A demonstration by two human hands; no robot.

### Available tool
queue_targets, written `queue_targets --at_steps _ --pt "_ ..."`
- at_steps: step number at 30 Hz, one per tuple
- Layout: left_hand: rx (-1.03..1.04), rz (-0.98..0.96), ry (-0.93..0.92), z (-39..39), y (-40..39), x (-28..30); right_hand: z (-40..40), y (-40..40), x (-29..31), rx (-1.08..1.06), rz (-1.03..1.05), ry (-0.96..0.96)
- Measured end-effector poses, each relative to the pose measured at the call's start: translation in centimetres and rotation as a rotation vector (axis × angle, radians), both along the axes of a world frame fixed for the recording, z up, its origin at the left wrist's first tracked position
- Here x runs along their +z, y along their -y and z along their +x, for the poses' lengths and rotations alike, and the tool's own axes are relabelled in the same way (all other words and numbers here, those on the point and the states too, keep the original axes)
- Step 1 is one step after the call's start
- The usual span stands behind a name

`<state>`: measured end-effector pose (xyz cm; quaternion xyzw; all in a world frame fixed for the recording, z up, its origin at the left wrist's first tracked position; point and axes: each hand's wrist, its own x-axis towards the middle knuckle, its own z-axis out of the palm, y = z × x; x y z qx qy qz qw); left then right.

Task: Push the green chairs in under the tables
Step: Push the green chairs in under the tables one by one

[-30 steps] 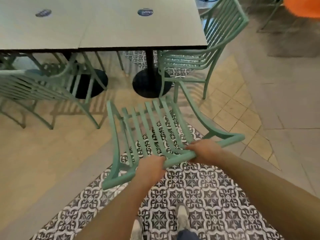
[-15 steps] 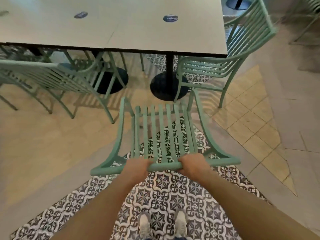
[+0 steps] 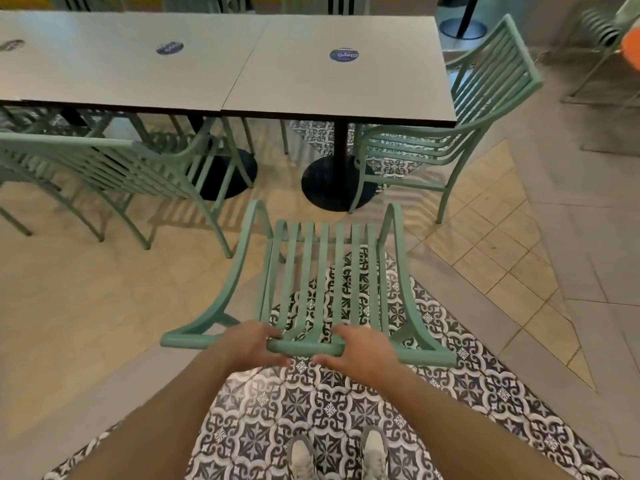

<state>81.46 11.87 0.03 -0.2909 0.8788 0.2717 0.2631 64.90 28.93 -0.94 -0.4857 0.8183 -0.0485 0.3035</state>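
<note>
A green slatted chair (image 3: 325, 271) stands right in front of me, its seat pointing at the grey table (image 3: 339, 84). My left hand (image 3: 251, 344) and my right hand (image 3: 360, 351) both grip the chair's top back rail, side by side near its middle. The front of the seat lies short of the table's edge, close to the black round table base (image 3: 329, 185). A second green chair (image 3: 450, 133) sits partly under the table's right end. A third green chair (image 3: 114, 171) stands at the left, beside the adjoining grey table (image 3: 121, 64).
A second black table base (image 3: 228, 174) lies left of the first one. Patterned black-and-white tiles run under my feet (image 3: 339, 455). More chairs and an orange seat (image 3: 630, 46) stand at the far right.
The chair has swung from a slant to square with the table and moved nearer to it. Both hands kept their hold on the back rail.
</note>
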Motion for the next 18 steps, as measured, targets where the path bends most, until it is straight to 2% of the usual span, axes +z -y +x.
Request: queue_targets --at_steps 2,3,4,6,7,8,9,10,11,12,13,15,17,18 --pt "0.264 0.153 -0.139 0.5 1.0 1.1 -1.4 -0.7 0.2 -0.229 -0.111 0.15" --pt "0.422 0.126 -0.206 1.2 1.8 1.4 -2.4 -1.1 0.3 -0.379 -0.182 0.183" --pt "0.571 0.037 -0.263 2.0 2.9 1.3 -3.5 -1.7 0.4 -0.535 -0.265 0.177" --pt "0.812 -0.244 -0.245 4.4 5.0 0.7 -5.8 -3.5 0.8 -0.855 -0.383 0.043" --pt "0.949 -0.305 -0.211 5.7 5.4 0.5 -6.8 -4.9 0.8 -1.039 -0.414 -0.007" --pt "1.092 -0.286 -0.197 7.0 5.9 -0.1 -7.7 -6.3 0.8 -1.239 -0.424 -0.013" --pt "1.254 -0.158 -0.209 7.9 5.9 -0.4 -8.2 -7.5 0.7 -1.434 -0.407 0.067" --pt "1.428 0.033 -0.266 8.3 5.7 -0.4 -8.3 -8.5 0.5 -1.602 -0.385 0.245" --pt "1.607 0.268 -0.338 8.5 5.2 -0.3 -8.1 -8.9 0.0 -1.713 -0.377 0.509" --pt "1.76 0.493 -0.419 8.5 4.7 -0.2 -7.7 -9.0 -0.6 -1.763 -0.401 0.764" --pt "1.873 0.654 -0.478 8.4 4.2 -0.2 -7.0 -9.0 -1.0 -1.775 -0.41 0.924" --pt "1.968 0.799 -0.554 8.0 4.1 0.1 -6.4 -7.8 -1.6 -1.905 -0.538 1.047" --pt "1.963 0.832 -0.564 7.9 4.2 0.1 -6.3 -6.7 -1.8 -2.05 -0.627 1.108" --pt "1.955 0.834 -0.553 7.8 4.5 0.2 -6.1 -6.3 -1.9 -2.111 -0.66 1.071"
